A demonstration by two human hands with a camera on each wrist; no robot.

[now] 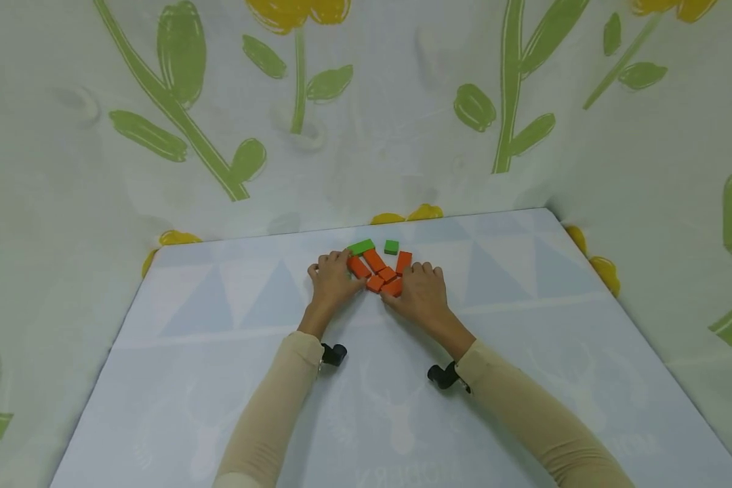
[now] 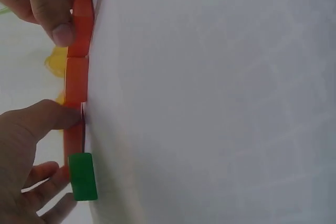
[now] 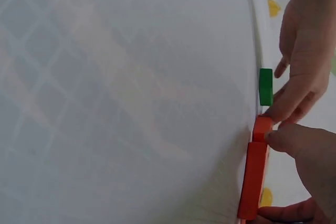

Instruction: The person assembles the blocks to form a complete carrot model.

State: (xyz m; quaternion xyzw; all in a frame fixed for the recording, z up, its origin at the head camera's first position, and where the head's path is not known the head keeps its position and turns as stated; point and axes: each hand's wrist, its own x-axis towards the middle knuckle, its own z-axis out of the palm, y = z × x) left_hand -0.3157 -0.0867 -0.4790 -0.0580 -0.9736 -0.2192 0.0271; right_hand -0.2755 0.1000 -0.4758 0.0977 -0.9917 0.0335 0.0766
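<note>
Orange blocks [image 1: 388, 274]: six seen, grouped at the far middle of the table [image 1: 189, 379], between two hands set apart by the group. Left hand [image 1: 333, 281]: bent round the leftmost orange block, thumb laid at its near end; that block lies just right of the palm, long axis slanting away and leftward. Right hand [image 1: 425, 293]: bent round the near-right orange block, thumb laid at its near-left end; that block lies just left of the palm, long axis slanting away and rightward. Firmness of either hold cannot be told. Two squat orange pieces are set midway. Beside the left fingers: one green block [image 2: 83, 177], mostly hidden from the head view. Beyond: one long green block [image 1: 361, 247], nearer the left hand, laid crosswise; one small green block [image 1: 392, 247], detached. Outward: sleeves [image 1: 271, 407], wrist cameras [image 1: 335, 354], flowered cloth [image 1: 396, 135]. Containers: none shown.
</note>
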